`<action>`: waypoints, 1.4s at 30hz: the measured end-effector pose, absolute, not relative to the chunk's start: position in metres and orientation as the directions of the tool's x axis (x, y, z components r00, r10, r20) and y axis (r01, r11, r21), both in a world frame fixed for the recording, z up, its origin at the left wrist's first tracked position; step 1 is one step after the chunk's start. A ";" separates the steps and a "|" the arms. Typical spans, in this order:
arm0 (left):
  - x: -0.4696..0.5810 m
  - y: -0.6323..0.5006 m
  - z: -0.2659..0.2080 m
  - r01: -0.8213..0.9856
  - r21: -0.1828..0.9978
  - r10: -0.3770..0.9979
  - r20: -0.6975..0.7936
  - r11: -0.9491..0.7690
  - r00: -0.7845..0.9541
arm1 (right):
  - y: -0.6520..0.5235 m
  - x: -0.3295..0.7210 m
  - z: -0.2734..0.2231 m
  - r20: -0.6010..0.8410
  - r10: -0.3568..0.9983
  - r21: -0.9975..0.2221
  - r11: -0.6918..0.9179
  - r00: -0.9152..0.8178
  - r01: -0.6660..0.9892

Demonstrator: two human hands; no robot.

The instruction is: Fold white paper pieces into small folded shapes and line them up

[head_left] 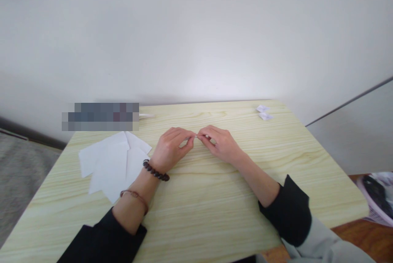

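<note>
My left hand [176, 146] and my right hand [216, 142] meet over the middle of the table, each pinched between thumb and fingers. Between the fingertips shows a tiny white bit of folded paper [196, 135]; most of it is hidden by the fingers. Left of my left wrist, which wears a dark bead bracelet and a thin band, several white paper sheets [110, 164] lie overlapping. Two small folded paper pieces [264, 115] rest close together near the back right of the table.
The pale wood-grain table [196, 214] stands against a white wall [196, 37]. A pixelated dark object [101, 116] sits at the back left, with a thin white item [146, 115] beside it. A pink basket [376, 209] holding dark and white items is beyond the right edge.
</note>
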State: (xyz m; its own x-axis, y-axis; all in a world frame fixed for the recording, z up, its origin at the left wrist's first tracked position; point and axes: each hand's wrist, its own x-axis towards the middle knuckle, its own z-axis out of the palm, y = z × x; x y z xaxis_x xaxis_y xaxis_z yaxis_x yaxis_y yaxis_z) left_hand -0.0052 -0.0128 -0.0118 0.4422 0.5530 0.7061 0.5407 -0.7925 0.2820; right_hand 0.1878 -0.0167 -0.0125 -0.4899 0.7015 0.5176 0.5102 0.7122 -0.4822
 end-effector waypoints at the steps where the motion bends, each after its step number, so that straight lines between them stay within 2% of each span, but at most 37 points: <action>1: -0.006 -0.013 -0.012 0.539 0.291 0.560 0.700 -0.791 0.444 | -0.016 0.188 -0.013 0.518 0.702 -0.489 0.711 -0.489 0.505; 7: -0.009 -0.012 -0.014 0.534 0.329 0.585 0.690 -0.779 0.428 | -0.016 0.190 -0.011 0.507 0.710 -0.490 0.704 -0.490 0.514; 15: -0.005 -0.014 -0.011 0.538 0.230 0.523 0.697 -0.811 0.491 | -0.018 0.186 -0.009 0.538 0.675 -0.362 0.726 -0.505 0.585; 26: -0.009 -0.012 -0.013 0.519 0.364 0.605 0.667 -0.774 0.435 | -0.015 0.191 -0.012 0.507 0.700 -0.490 0.714 -0.503 0.500; 34: -0.012 -0.013 -0.011 0.533 0.412 0.657 0.617 -0.739 0.434 | -0.012 0.192 -0.014 0.496 0.733 -0.548 0.680 -0.465 0.488; 42: -0.015 -0.012 -0.015 0.568 0.473 0.737 0.475 -0.674 0.480 | -0.011 0.191 -0.018 0.487 0.748 -0.532 0.663 -0.451 0.526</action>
State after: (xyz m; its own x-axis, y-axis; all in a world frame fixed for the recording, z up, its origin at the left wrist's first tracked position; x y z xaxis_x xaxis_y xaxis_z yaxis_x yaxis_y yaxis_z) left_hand -0.0153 -0.0117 -0.0149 0.4797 0.7375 0.4754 0.5679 -0.6740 0.4725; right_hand 0.1910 -0.0109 -0.0177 -0.4507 0.7484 0.4866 0.5262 0.6630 -0.5325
